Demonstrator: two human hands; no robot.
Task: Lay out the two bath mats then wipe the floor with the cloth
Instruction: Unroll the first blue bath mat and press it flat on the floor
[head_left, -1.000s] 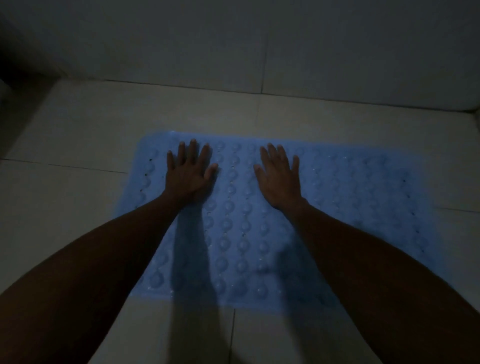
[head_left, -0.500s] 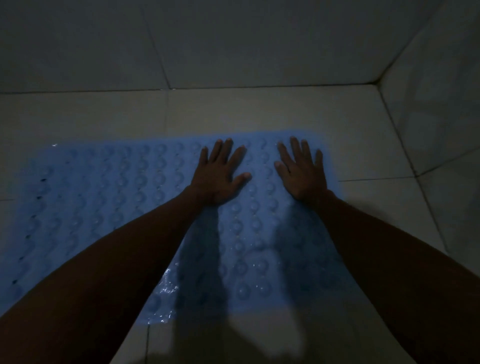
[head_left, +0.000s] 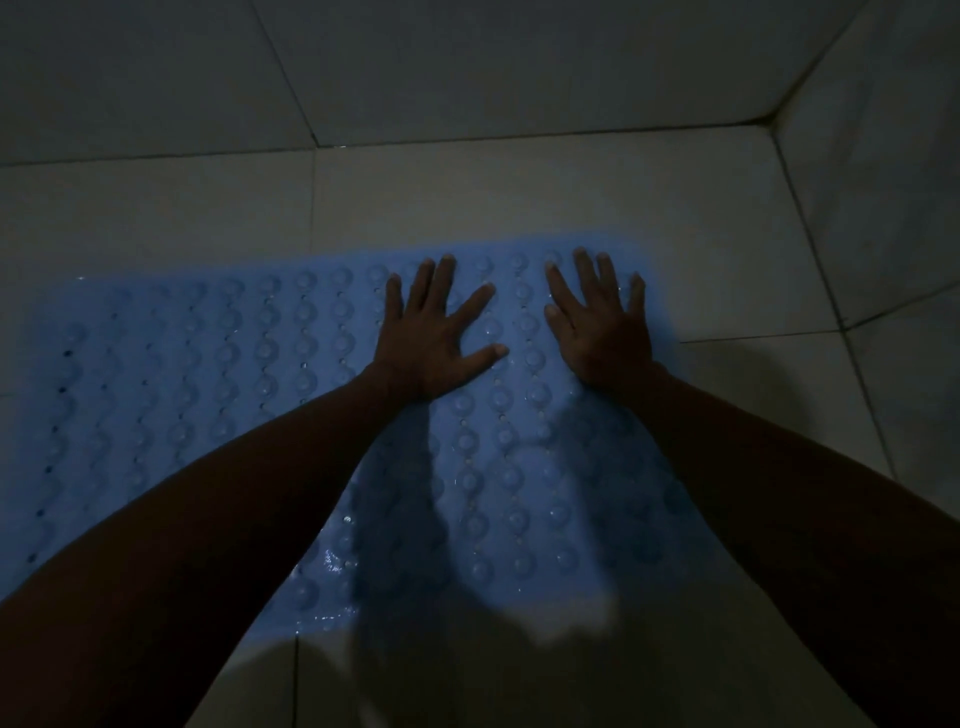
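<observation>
Pressing flat with fingers spread, the left hand (head_left: 434, 340) and right hand (head_left: 602, 325) have shifted to the mat (head_left: 208, 374)'s right end on the floor (head_left: 519, 197), likely smoothing this last stretch down.

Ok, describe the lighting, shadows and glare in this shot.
Head view: dim overall, walls nearly dark; the blue mat is brightest. Both arms cast shadows toward the camera across the mat and floor. Small wet glints at its near edge. Left hand and right hand stay sharp.
</observation>
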